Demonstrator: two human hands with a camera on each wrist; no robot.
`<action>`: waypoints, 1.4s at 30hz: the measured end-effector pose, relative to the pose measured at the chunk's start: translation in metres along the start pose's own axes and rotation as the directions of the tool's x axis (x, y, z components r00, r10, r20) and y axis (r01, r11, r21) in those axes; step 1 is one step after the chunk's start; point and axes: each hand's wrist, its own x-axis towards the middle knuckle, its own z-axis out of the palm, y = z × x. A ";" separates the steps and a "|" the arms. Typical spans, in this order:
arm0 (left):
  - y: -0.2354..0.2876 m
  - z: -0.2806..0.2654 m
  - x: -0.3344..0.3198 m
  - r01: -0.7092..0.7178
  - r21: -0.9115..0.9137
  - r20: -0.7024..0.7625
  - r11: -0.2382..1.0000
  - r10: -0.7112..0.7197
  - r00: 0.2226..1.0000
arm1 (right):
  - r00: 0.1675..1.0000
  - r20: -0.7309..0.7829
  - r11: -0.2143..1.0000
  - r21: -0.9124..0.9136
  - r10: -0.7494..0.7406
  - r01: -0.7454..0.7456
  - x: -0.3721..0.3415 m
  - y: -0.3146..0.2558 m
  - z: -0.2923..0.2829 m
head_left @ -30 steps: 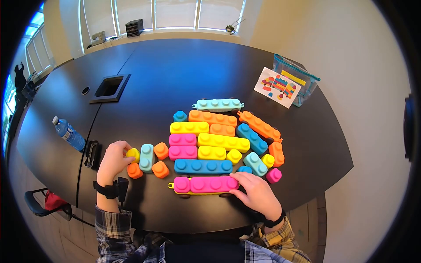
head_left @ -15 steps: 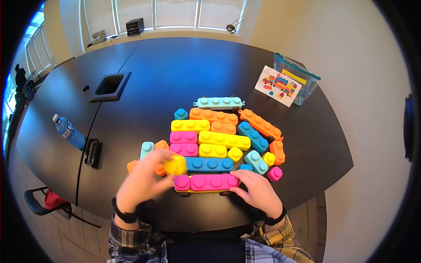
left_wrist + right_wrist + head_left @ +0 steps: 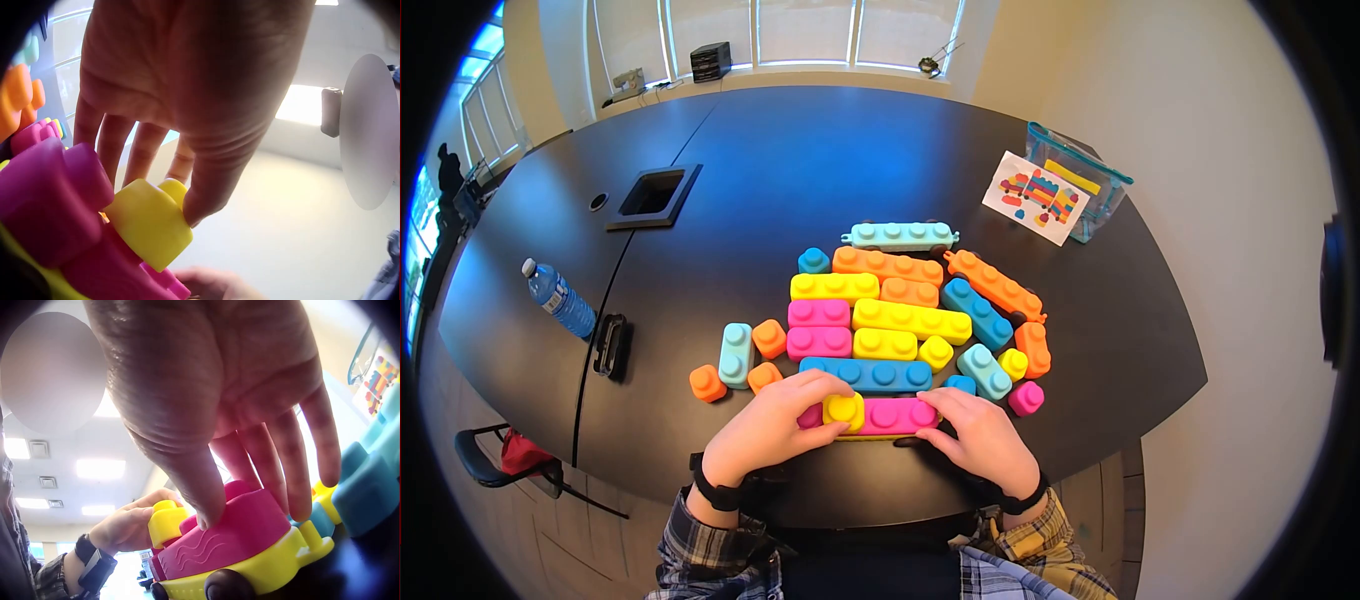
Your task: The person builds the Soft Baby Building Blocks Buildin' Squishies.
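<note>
Close to the near edge of the table (image 3: 1100,330), I see the left hand (image 3: 770,428) pinching a small yellow block (image 3: 843,411) between thumb and fingers, over the left part of a long pink block (image 3: 897,415); whether it's fully seated, I can't tell. The right hand (image 3: 988,437) grips that pink block's right end, above a yellow wheeled base (image 3: 265,574). Just beyond lies a long blue block (image 3: 867,375). Farther left stands a water bottle (image 3: 562,302); far right, a picture card (image 3: 1036,198) leans against a clear pouch (image 3: 1108,200).

A small magenta block (image 3: 810,417) is being partly hidden by the left hand (image 3: 772,428); the picture card (image 3: 380,384) is being cut off by the right wrist view's edge.
</note>
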 end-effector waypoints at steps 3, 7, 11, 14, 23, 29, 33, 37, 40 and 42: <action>-0.001 0.000 0.001 0.044 -0.001 0.024 0.999 -0.044 0.999 | 1.000 0.011 1.000 0.005 0.012 -0.012 0.000 -0.001 0.001; -0.003 0.003 0.000 0.055 -0.025 0.050 0.998 -0.054 0.997 | 1.000 0.003 1.000 0.004 0.007 -0.007 0.001 -0.002 0.001; -0.006 0.004 -0.004 0.069 -0.014 0.051 0.998 -0.068 0.996 | 1.000 0.016 1.000 -0.003 0.007 -0.007 0.001 -0.002 0.000; -0.008 0.004 -0.007 0.098 -0.011 0.059 0.995 -0.097 0.994 | 1.000 0.013 1.000 -0.004 -0.001 0.001 0.002 -0.001 0.001; -0.001 0.004 -0.009 0.126 0.077 0.079 0.989 -0.132 0.988 | 0.999 0.034 0.999 -0.036 -0.005 0.006 0.004 -0.001 0.000; -0.007 0.008 -0.013 0.124 0.124 0.062 0.985 -0.132 0.989 | 0.998 0.056 0.998 -0.057 0.003 0.001 0.006 -0.002 -0.002; -0.004 -0.007 -0.017 0.176 0.095 -0.034 0.980 -0.174 0.984 | 0.999 0.044 0.998 -0.055 -0.018 0.021 0.006 0.000 -0.001; -0.046 -0.038 -0.026 0.401 0.330 -0.448 0.854 -0.232 0.864 | 0.999 0.045 0.998 -0.058 -0.015 0.018 0.005 0.000 -0.002; -0.071 -0.049 -0.039 0.490 0.513 -0.464 0.704 -0.253 0.849 | 0.999 0.044 0.998 -0.058 -0.017 0.020 0.006 -0.001 -0.003; -0.074 -0.050 -0.042 0.527 0.606 -0.434 0.596 -0.309 0.847 | 0.998 0.057 0.998 -0.061 -0.009 0.012 0.005 -0.001 -0.003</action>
